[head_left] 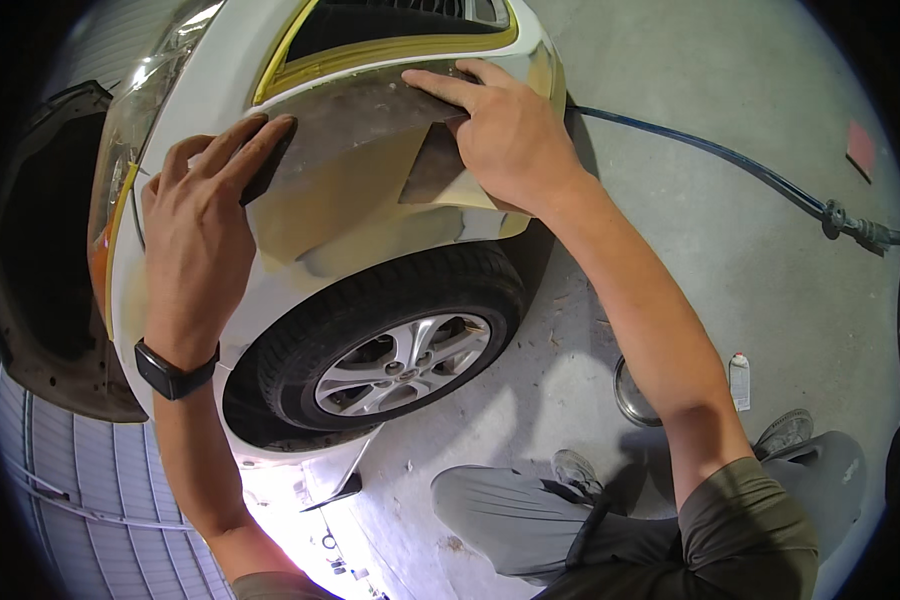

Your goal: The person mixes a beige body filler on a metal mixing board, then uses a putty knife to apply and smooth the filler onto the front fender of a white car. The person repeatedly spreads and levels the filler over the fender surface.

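Note:
My left hand (200,245), with a black watch on its wrist, reaches the upper left part of a car's wheel-side panel (315,225). Its fingers are bent and close together over a dark piece (267,172) whose kind I cannot make out; the thumb is hidden. Across the panel's upper part runs a dark grey-brown area (355,105), and below it the surface is tan and patchy. My right hand (515,135) lies against the upper right of that dark area, fingers stretched and slightly apart. Under its palm is a dark angular patch (435,168); whether it is shadow or material I cannot tell.
Yellow masking tape (390,48) edges the opening above the panel. Below sit a black tyre and silver wheel (405,365). A raised dark panel (50,260) stands left. A hose (710,150), a pink sheet (860,152), a white can (739,382) and a round dish (632,392) lie right.

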Action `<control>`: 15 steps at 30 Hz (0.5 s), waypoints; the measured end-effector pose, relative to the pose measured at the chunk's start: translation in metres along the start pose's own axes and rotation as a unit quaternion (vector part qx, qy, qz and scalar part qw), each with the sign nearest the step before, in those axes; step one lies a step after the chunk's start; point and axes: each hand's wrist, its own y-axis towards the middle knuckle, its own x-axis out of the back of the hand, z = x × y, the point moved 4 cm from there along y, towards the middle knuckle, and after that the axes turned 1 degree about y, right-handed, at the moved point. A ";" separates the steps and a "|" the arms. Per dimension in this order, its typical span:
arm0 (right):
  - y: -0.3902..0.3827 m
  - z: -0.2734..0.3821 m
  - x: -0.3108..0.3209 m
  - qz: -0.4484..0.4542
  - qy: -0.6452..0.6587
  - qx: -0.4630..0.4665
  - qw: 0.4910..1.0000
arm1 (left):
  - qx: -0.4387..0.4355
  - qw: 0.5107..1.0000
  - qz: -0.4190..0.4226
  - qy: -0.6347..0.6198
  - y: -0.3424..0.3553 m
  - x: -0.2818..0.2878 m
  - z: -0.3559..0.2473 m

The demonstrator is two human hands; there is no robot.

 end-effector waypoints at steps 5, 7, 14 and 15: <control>-0.004 -0.001 -0.002 0.006 -0.024 -0.001 1.000 | -0.008 1.000 0.008 -0.020 -0.002 -0.003 0.002; -0.008 0.000 -0.003 0.016 -0.016 -0.014 1.000 | -0.007 1.000 -0.003 -0.030 -0.006 -0.005 0.001; -0.049 0.013 -0.006 0.038 -0.024 -0.028 0.999 | 0.017 1.000 0.023 0.007 -0.042 -0.010 -0.017; -0.056 0.014 -0.008 0.049 -0.026 -0.036 0.998 | 0.019 0.999 0.030 0.017 -0.050 -0.013 -0.021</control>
